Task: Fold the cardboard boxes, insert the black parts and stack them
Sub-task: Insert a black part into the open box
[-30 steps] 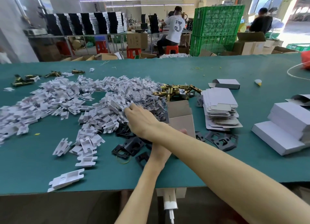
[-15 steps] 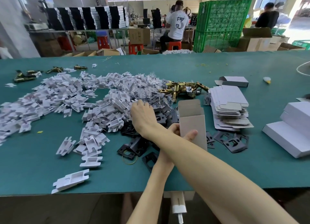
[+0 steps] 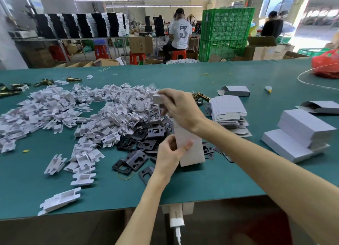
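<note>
While black parts (image 3: pixel 156 133) lie heaped just left of the cardboard box (image 3: pixel 192 153), the box is gripped at its near-left edge by the left hand (image 3: pixel 169 153). Above the box, a white insert (image 3: pixel 156 98) is pinched by the right hand (image 3: pixel 183 109). The card is judged light and crushable, best held by its edges. The box's mouth is hidden behind the right wrist.

The right hand (image 3: pixel 180 109) hides the top of the cardboard box (image 3: pixel 194 155) and most of the white insert (image 3: pixel 156 98) it pinches (shape unclear); the red bag (image 3: pixel 326 66) is cropped
</note>
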Motion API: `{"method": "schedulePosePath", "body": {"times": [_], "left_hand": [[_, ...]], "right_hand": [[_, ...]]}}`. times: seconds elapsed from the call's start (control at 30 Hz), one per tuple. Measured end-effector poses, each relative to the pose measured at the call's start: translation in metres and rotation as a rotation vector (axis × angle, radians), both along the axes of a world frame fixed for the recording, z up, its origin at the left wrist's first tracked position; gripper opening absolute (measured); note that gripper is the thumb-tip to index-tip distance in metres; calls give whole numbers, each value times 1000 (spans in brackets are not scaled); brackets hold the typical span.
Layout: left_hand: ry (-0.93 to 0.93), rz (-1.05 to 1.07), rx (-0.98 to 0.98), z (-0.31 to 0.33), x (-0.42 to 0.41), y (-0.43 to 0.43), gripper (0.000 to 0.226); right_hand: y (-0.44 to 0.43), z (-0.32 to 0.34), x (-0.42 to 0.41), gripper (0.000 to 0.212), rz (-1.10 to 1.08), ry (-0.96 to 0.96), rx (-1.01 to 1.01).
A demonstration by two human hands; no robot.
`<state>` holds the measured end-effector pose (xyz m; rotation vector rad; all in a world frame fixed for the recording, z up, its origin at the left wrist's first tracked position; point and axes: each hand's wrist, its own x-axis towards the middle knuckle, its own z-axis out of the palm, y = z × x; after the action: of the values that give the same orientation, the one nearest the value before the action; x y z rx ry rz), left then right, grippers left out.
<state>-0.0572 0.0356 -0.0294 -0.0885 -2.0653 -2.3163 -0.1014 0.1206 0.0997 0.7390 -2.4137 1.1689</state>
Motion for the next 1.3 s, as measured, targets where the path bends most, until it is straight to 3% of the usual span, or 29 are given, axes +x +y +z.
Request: {"method": "schedulePosePath", "body": {"times": [0.23, 0.5, 0.7, 0.87, 1.03, 1.13, 1.2, 1.3], "left_hand": [[30, -10, 52, 2, 3, 0, 52], [30, -15, 65, 1, 2, -1, 53], [38, -40, 56, 1, 2, 0, 53], [42, -43, 52, 1, 2, -1, 53], [53, -13, 64, 0, 2, -1, 52], [60, 22, 94, 0, 2, 0, 51], [60, 44, 115, -1, 1, 0, 52], [48, 65, 151, -1, 0, 1, 49]], "right_hand": [[63, 16, 4, 16, -112, -48, 201], [80, 15, -1, 5, -110, -169, 281], [79, 14, -4, 12, -98, -186, 405], [82, 13, -5, 12, -118, -137, 332], [83, 7, 0, 19, -83, -54, 415], [91, -1, -1, 13, -169, 3, 227], [97, -13, -2, 15, -218, -67, 209], [106, -46, 1, 20, -153, -254, 438]]}}
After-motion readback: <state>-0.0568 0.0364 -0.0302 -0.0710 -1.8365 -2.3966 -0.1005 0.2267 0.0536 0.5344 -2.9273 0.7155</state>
